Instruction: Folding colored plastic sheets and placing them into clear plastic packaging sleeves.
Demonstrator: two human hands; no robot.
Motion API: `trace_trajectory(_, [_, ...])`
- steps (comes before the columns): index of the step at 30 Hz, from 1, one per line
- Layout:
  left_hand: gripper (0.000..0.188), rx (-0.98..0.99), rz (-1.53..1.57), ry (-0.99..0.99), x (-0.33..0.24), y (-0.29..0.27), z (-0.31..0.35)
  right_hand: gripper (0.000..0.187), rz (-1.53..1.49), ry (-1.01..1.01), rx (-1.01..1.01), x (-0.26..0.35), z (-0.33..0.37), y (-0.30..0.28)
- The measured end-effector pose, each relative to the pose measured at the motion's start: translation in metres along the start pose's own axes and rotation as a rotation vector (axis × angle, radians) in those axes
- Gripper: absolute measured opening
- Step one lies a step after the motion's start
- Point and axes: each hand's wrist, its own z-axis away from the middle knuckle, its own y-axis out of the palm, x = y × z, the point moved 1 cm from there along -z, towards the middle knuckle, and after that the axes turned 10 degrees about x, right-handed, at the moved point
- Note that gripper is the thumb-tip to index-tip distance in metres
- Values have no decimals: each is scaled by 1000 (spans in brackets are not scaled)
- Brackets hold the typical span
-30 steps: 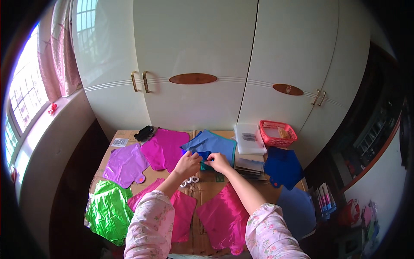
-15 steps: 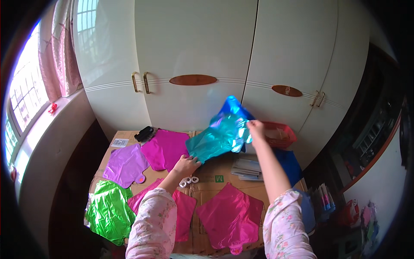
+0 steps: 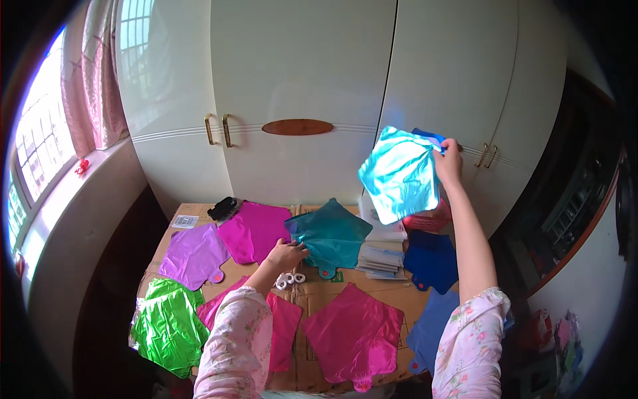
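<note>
Raised at the right, my right hand [image 3: 450,163] pinches a corner of a shiny light-blue flat foil balloon [image 3: 397,176]; a darker blue layer shows behind it. My left hand [image 3: 286,257] lies with fingers stretched onto the lower left edge of a flat teal star-shaped foil balloon [image 3: 332,233] on the cardboard. Around it lie more uninflated foil balloons: a magenta one [image 3: 252,229], a lilac one [image 3: 193,254], a green one [image 3: 169,326], a pink one [image 3: 353,336], and a dark blue one [image 3: 432,256]. Another pink one is partly under my left arm.
Small white rings [image 3: 282,284] lie beside my left hand. A stack of pale flat packets [image 3: 381,261] sits right of the teal balloon, with a red basket [image 3: 432,219] behind. A black object [image 3: 222,208] lies at the back left. The white cabinet [image 3: 299,66] stands behind the cardboard.
My right hand has moved right and up with the light-blue balloon, away from the teal one, which now lies flat. My left hand has hardly moved.
</note>
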Motion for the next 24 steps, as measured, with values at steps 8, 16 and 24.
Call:
trace_trajectory(8, [32, 100, 88, -33, -2, -13, -3, 5, 106, -377, 494, 76, 23, 28])
trace_trajectory(16, [47, 13, 218, -215, 43, -27, 51, 6, 184, -901, 333, 157, 77, 111])
trace_trajectory(24, [23, 238, 236, -439, 98, -8, 151, 10, 145, -1273, 389, 230, 228, 243])
